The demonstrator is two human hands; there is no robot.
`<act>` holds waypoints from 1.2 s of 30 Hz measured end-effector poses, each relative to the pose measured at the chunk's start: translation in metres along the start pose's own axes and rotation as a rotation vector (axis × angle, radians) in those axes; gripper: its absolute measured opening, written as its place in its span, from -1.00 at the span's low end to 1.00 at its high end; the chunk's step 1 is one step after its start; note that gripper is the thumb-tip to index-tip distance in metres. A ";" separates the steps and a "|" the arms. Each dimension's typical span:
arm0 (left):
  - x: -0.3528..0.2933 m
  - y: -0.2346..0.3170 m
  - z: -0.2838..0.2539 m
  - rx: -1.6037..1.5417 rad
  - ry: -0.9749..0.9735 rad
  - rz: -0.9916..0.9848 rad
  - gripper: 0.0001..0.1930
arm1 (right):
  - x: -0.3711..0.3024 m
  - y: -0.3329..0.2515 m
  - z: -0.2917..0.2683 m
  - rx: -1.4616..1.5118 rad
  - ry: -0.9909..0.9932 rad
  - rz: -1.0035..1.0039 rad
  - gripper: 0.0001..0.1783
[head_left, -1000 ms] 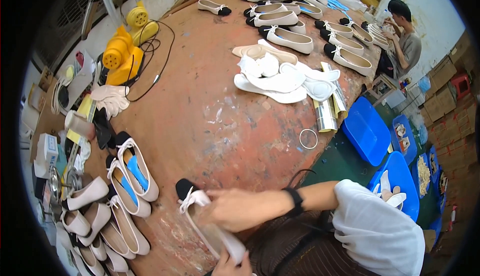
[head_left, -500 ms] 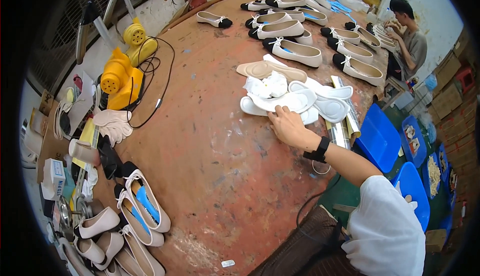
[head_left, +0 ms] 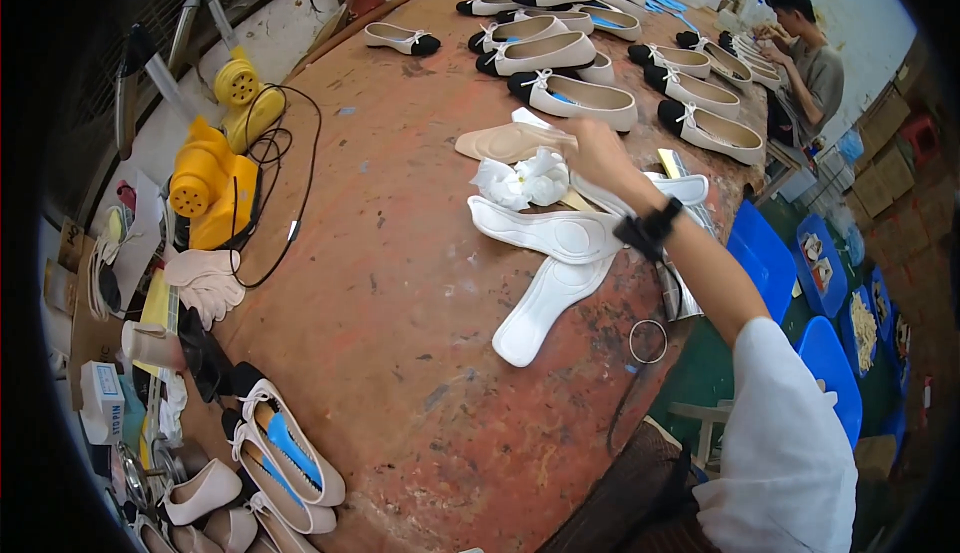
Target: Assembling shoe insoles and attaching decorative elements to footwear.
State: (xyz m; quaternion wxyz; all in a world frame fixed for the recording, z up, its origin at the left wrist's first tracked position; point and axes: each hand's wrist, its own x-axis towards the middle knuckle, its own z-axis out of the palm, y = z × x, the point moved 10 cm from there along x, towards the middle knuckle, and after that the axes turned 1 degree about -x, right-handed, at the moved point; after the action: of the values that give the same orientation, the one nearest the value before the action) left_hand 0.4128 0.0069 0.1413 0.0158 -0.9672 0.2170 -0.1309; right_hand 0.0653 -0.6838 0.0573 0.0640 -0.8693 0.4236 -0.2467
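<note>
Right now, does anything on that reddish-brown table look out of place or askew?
Two white foot-shaped insoles lie askew, overlapping at an angle near a crumpled white wad, looking untidy. One cream flat shoe with a black toe sits alone near the far edge, away from similar grouped shoes.

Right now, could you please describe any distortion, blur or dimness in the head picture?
Head view: the far edge of the table bows, cardboard boxes dim toward the black rim, the right hand looks slightly soft, white insoles show readable outlines.
</note>
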 end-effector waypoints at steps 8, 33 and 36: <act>-0.052 0.168 0.031 -0.155 -0.093 0.538 -0.33 | -0.059 -0.100 0.029 0.190 -0.224 -0.246 -0.62; -0.107 0.126 0.075 -0.407 -0.158 0.289 -0.61 | -0.003 -0.032 -0.115 0.964 0.266 0.079 -0.74; -0.133 0.128 0.075 -0.356 -0.275 0.304 -0.46 | -0.011 -0.049 -0.129 1.446 0.101 0.104 -0.68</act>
State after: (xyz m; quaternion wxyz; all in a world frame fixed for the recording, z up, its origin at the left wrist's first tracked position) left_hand 0.2632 -0.0541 0.0250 -0.1058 -0.9198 0.3750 0.0456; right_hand 0.0314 -0.6313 0.1813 0.6147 -0.5759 0.1979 -0.5013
